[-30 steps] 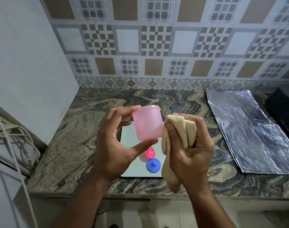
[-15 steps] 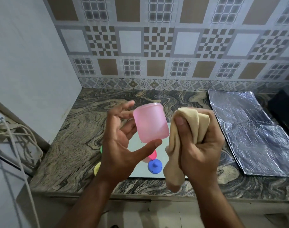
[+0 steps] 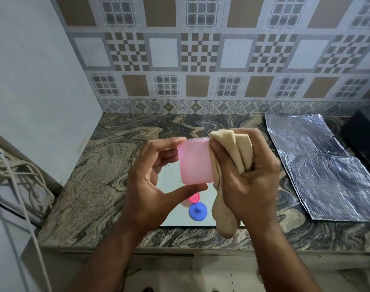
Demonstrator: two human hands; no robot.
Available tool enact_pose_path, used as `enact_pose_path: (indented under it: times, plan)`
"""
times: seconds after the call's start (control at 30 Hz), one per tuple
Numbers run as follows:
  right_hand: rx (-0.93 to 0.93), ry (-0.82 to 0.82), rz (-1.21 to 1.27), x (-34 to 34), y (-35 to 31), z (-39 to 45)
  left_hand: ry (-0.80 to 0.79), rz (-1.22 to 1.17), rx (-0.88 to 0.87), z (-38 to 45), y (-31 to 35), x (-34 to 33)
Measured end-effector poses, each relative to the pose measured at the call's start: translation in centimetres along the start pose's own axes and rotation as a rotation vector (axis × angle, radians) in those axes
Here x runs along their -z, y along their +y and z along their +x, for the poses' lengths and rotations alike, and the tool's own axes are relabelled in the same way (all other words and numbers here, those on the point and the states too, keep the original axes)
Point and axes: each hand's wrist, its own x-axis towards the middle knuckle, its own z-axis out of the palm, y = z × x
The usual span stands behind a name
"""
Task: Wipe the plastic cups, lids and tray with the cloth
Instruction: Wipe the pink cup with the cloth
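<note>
A: Where does the wiping stand?

B: I'd judge it early to middle. The left hand [image 3: 150,186] has its grip round one pink cup [image 3: 195,162], fingertips at the upper rim and thumb under the bottom edge, holding it in the air above the tray [image 3: 171,180]. The right hand [image 3: 249,182] has its grip clenched round the folded beige cloth [image 3: 232,152], and the cloth's top fold touches the cup's right side. So this cup is in the middle of being wiped.

A: And what is left?

B: From here I cannot tell which pieces are already clean. Below the left grip, on the tray, lies a pink piece [image 3: 194,197], partly hidden by the thumb; it may be a lid, or a lid on a second cup. Just right of it, under the gap between the two grips, sits a blue lid [image 3: 197,211] with a knob on top. The tray itself is mostly covered by the hands, and I'd guess it comes last.

A: Count them for me.

B: One cup in hand, one cloth, one tray, one blue lid, one pink piece. More may be hidden behind the left hand. The tray rests on the marbled table [image 3: 99,178]; well right of the right grip lies one sheet of foil [image 3: 318,165].
</note>
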Motion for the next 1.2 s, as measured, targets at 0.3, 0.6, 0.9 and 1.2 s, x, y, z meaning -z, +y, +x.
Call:
enact_pose_path:
  times: [0.3,0.6,0.9,1.2]
  plan:
    - [0.0,0.03,0.075,-0.5,0.6,-0.9,0.03,-0.292,0.217,-0.1,0.0,-0.3]
    - [-0.028,-0.055,0.075,-0.2,0.3,-0.4,-0.086,-0.483,0.46,0.9,1.5,0.3]
    - [-0.072,0.006,0.158,0.1,0.8,-0.2,-0.082,-0.825,0.62,1.0,0.6,0.0]
    - [-0.033,-0.093,0.188,-0.2,1.0,0.1,-0.081,-1.007,0.695,1.2,0.9,-0.4]
